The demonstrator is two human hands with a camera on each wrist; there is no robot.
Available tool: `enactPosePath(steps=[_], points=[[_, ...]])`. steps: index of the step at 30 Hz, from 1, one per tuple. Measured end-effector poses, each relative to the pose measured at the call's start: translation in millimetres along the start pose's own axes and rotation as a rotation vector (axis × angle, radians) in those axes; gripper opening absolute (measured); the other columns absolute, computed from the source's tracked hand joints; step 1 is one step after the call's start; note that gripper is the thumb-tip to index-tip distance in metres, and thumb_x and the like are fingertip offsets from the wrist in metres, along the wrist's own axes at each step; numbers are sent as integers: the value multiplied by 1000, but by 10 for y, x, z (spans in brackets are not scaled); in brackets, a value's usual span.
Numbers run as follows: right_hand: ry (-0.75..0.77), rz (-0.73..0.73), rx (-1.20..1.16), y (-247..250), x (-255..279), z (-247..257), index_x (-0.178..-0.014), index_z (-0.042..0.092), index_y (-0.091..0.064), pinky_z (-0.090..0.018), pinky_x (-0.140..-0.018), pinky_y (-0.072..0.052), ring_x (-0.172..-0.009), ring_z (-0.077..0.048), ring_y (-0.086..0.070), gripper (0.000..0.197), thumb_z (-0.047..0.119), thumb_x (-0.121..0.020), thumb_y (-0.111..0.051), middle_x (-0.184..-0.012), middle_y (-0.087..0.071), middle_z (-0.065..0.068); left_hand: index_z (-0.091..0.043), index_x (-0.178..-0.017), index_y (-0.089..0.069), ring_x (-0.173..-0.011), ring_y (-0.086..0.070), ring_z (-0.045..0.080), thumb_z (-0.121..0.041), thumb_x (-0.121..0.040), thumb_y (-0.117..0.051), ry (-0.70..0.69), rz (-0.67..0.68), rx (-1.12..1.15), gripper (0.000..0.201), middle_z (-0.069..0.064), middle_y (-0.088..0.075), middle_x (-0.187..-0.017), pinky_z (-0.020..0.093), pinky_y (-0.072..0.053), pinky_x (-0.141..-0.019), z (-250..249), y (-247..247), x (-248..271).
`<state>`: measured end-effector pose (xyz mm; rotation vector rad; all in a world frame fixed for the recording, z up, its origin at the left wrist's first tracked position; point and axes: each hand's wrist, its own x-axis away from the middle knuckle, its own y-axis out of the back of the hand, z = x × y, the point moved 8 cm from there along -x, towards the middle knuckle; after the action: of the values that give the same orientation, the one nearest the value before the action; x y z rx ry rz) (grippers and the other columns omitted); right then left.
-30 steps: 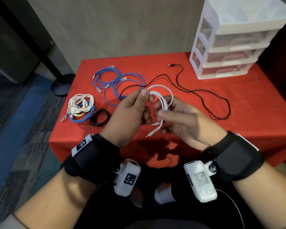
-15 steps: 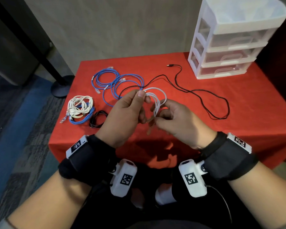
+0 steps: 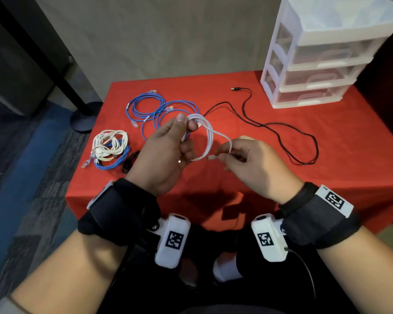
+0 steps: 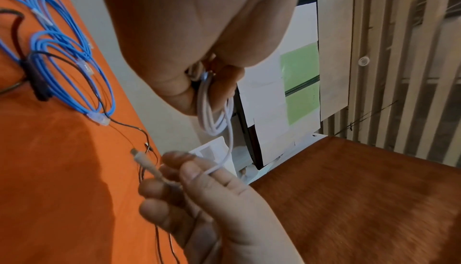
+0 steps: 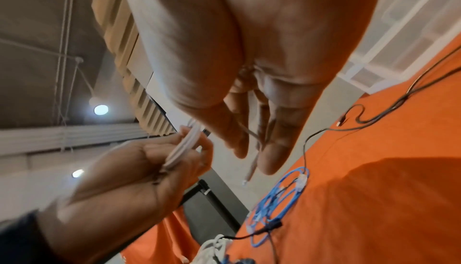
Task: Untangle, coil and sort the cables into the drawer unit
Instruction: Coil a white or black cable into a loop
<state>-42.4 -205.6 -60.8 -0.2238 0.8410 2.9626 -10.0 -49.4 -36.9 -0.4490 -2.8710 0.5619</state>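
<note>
A thin white cable (image 3: 210,138) hangs in a small coil above the red table (image 3: 281,177). My left hand (image 3: 166,152) pinches the top of the coil (image 4: 212,110) between thumb and fingers. My right hand (image 3: 254,164) pinches the cable's free end just behind its white plug (image 3: 212,157), and that plug (image 4: 144,161) points left. In the right wrist view the plug (image 5: 250,171) sticks out below my fingers. The white drawer unit (image 3: 322,53) stands at the table's back right with its three drawers closed.
On the table lie loose blue network cables (image 3: 154,112), a long black cable (image 3: 281,132) stretched toward the drawers, a cream and blue bundle (image 3: 110,149) at the left, and a small black coil (image 3: 131,163) partly hidden behind my left hand.
My right hand has moved right and away from my left hand, drawing the cable's plug end out sideways. The coil has stretched into a longer loop.
</note>
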Motion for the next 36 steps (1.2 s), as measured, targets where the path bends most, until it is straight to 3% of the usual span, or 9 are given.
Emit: enactPosePath(steps=[4, 8, 12, 14, 19, 24, 29, 32, 36], points=[[85, -5, 146, 64, -11, 55, -94, 17, -79, -29, -82, -48, -85, -14, -60, 14, 24, -94, -66, -89, -59, 0, -20, -83, -59, -51, -28, 4, -28, -110, -40, 0, -20, 11, 33, -4, -46, -88, 16, -37, -49, 28, -17, -9], [12, 96, 431, 91, -13, 39, -96, 18, -79, -37, -73, -37, -82, -24, -57, 22, 34, -97, -63, -75, -55, -3, -18, -88, -56, -49, -30, 3, -29, -109, -40, -21, -43, -85, 29, -3, -46, -86, 17, -37, -50, 29, -10, 2], [-133, -13, -103, 119, -27, 44, -89, 20, -76, -42, -70, -57, -65, -20, -66, 19, 15, -99, -61, -73, -68, -9, -17, -90, -58, -48, -38, 3, -30, -110, -40, -16, -48, -58, 29, -3, -48, -83, 18, -40, -53, 25, -33, -9], [-172, -40, -362, 99, -26, 72, -95, 13, -72, -31, -63, -58, -60, -13, -64, 20, 1, -100, -56, -75, -65, -10, -18, -89, -59, -50, -47, 4, -31, -109, -41, -15, -83, -49, 30, -3, -49, -80, 19, -43, -54, 4, -24, -19], [-172, -51, -591, 73, -45, 108, -101, 7, -63, -25, -62, -57, -60, -15, -63, 15, -3, -101, -52, -75, -63, -9, -20, -87, -60, -54, -42, 3, -29, -109, -43, -32, -168, -41, 29, -13, -60, -80, 17, -46, -53, -55, 3, -25], [-180, 13, -771, 2, -31, 169, -118, -2, -57, -28, -66, -58, -66, -20, -65, 18, -2, -101, -54, -83, -67, -12, -16, -89, -58, -48, -45, 1, -29, -110, -40, 77, -80, 118, 31, -8, -62, -76, 15, -48, -51, 51, -86, -54], [-162, 83, -672, -73, -26, 166, -125, 1, -56, -30, -69, -55, -76, -20, -71, 21, 3, -105, -48, -99, -73, -11, -17, -91, -56, -57, -56, 6, -35, -110, -36, 41, -68, -24, 33, -3, -68, -72, 22, -49, -62, 91, -89, -32], [-130, 181, -566, -156, 12, 160, -128, 7, -57, -33, -72, -55, -86, -22, -73, 25, 5, -107, -45, -107, -73, -9, -14, -93, -58, -49, -51, 4, -34, -111, -36, -37, -119, -202, 34, -2, -59, -65, 16, -41, -49, 42, -32, -23], [79, 78, -301, -12, 45, 353, -128, 11, -56, -15, -81, -47, -97, -3, -65, 37, -7, -95, -56, -119, -67, -4, -11, -96, -60, -40, -36, 2, -34, -110, -39, -76, -196, -374, 34, -5, -47, -58, 16, -29, -41, -4, 40, -18]])
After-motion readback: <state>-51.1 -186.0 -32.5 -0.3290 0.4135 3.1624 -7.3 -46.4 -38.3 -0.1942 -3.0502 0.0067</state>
